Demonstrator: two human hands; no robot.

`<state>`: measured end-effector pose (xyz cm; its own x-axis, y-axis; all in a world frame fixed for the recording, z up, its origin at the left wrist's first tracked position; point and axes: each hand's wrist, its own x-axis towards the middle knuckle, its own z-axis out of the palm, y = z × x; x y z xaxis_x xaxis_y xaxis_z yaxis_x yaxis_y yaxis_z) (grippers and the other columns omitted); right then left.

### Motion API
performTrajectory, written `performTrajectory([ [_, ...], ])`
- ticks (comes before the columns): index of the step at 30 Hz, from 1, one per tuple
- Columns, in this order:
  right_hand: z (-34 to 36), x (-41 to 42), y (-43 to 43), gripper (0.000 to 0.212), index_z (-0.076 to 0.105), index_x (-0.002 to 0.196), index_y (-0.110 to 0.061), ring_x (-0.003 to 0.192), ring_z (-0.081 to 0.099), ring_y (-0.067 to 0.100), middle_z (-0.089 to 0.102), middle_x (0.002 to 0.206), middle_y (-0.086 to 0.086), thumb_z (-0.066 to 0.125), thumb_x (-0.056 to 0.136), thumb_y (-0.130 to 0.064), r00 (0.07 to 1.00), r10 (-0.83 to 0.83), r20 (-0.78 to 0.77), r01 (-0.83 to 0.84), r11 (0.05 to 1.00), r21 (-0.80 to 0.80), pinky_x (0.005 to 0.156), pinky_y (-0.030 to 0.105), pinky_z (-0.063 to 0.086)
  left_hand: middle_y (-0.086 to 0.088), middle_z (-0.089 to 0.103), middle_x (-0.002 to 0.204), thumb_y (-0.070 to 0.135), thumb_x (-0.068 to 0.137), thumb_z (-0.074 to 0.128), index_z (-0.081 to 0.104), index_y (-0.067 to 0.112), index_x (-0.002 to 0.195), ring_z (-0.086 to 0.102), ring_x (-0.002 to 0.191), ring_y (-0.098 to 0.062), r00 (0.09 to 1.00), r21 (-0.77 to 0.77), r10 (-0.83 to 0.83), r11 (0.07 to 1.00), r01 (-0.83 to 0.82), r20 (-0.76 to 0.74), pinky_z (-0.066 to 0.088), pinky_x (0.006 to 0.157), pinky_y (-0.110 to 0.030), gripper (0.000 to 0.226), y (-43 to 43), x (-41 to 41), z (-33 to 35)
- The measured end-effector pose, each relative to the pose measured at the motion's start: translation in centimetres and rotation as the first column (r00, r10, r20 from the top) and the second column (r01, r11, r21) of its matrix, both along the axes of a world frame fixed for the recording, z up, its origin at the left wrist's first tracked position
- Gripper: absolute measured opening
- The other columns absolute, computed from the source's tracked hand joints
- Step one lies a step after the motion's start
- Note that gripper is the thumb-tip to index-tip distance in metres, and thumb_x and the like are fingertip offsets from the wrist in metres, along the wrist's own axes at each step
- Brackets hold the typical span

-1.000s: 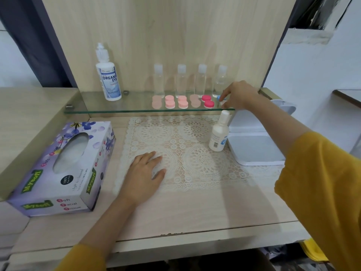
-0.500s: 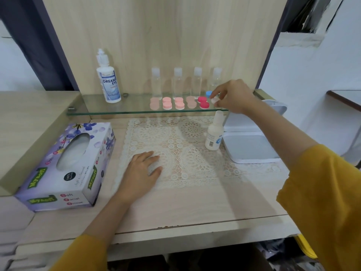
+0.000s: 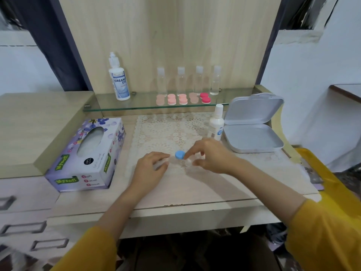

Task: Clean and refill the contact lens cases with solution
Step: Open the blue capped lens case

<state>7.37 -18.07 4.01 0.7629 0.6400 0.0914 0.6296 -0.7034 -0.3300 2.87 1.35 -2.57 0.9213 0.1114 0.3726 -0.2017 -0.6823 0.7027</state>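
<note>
Two yellow sleeves reach over the front edge of the table (image 3: 195, 190). The left hand (image 3: 151, 167) hangs just above the lace mat (image 3: 170, 133), its fingers loosely bent toward a blue lens case (image 3: 179, 155); blur hides whether they touch it. The right hand (image 3: 211, 157) pinches that case from the other side, its index fingertip at the blue cap, low over the middle of the mat. A tissue box (image 3: 88, 153) lies to the left. Behind the right hand stands a small white bottle (image 3: 215, 124), with an open tin (image 3: 252, 133) just beside it. Farther back, the glass shelf (image 3: 148, 106) carries a solution bottle (image 3: 119, 81), four clear bottles (image 3: 180, 81), a row of pink lens cases (image 3: 175, 99) and a red lens case (image 3: 205, 97).
</note>
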Motion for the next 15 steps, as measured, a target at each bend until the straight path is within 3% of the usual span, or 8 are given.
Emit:
performTrajectory([
  [3, -2.0, -0.6, 0.2, 0.032, 0.069, 0.106, -0.028, 0.083, 0.042, 0.012, 0.066, 0.102, 0.001, 0.065, 0.079, -0.011, 0.999, 0.020, -0.033, -0.020, 1.000, -0.002, 0.077, 0.029, 0.041, -0.001, 0.064, 0.109, 0.019, 0.077, 0.063, 0.067, 0.012, 0.109, 0.058, 0.099, -0.015, 0.993, 0.007, -0.113, 0.994, 0.113, -0.040, 0.042, 0.091, -0.022, 0.033, -0.7, -1.0, 0.2],
  [6, -3.1, -0.8, 0.2, 0.031, 0.071, 0.102, -0.026, 0.081, 0.048, 0.017, 0.068, 0.096, 0.003, 0.064, 0.078, -0.008, 0.999, 0.015, -0.033, -0.013, 0.999, 0.048, 0.075, 0.033, 0.043, 0.001, 0.063, 0.115, 0.013, 0.079, 0.067, 0.064, 0.013, 0.115, 0.055, 0.107, -0.012, 0.984, 0.063, -0.170, 0.983, 0.174, -0.060, 0.037, 0.097, -0.021, 0.036, -1.2, -1.4, 0.3],
  [9, -3.7, -1.0, 0.1, 0.027, 0.073, 0.097, -0.022, 0.079, 0.056, 0.023, 0.070, 0.087, 0.005, 0.063, 0.077, -0.008, 1.000, -0.009, -0.017, 0.011, 0.991, 0.131, 0.073, 0.035, 0.045, 0.002, 0.064, 0.114, 0.011, 0.079, 0.069, 0.064, 0.015, 0.114, 0.055, 0.104, -0.011, 0.986, 0.077, -0.163, 0.983, 0.166, -0.044, 0.039, 0.091, -0.019, 0.036, -1.5, -1.5, 0.2],
  [13, -4.1, -1.5, 0.2, 0.017, 0.065, 0.091, -0.012, 0.072, 0.057, 0.021, 0.067, 0.080, 0.005, 0.065, 0.075, -0.007, 0.994, -0.052, -0.091, 0.074, 0.962, 0.262, 0.066, 0.030, 0.046, 0.003, 0.064, 0.103, 0.014, 0.080, 0.069, 0.066, 0.017, 0.110, 0.055, 0.090, -0.010, 0.988, 0.064, -0.147, 0.987, 0.150, -0.043, 0.035, 0.078, -0.005, 0.031, -1.8, -1.4, 0.2],
  [15, -4.4, -1.6, 0.3, 0.020, 0.063, 0.095, -0.011, 0.072, 0.055, 0.016, 0.064, 0.083, 0.000, 0.067, 0.076, -0.010, 0.988, -0.095, -0.119, 0.127, 0.945, 0.301, 0.064, 0.016, 0.043, 0.005, 0.059, 0.099, 0.015, 0.082, 0.067, 0.066, 0.017, 0.112, 0.052, 0.090, -0.010, 0.987, 0.099, -0.157, 0.982, 0.161, -0.044, 0.034, 0.079, -0.006, 0.030, -1.8, -1.2, 0.1],
])
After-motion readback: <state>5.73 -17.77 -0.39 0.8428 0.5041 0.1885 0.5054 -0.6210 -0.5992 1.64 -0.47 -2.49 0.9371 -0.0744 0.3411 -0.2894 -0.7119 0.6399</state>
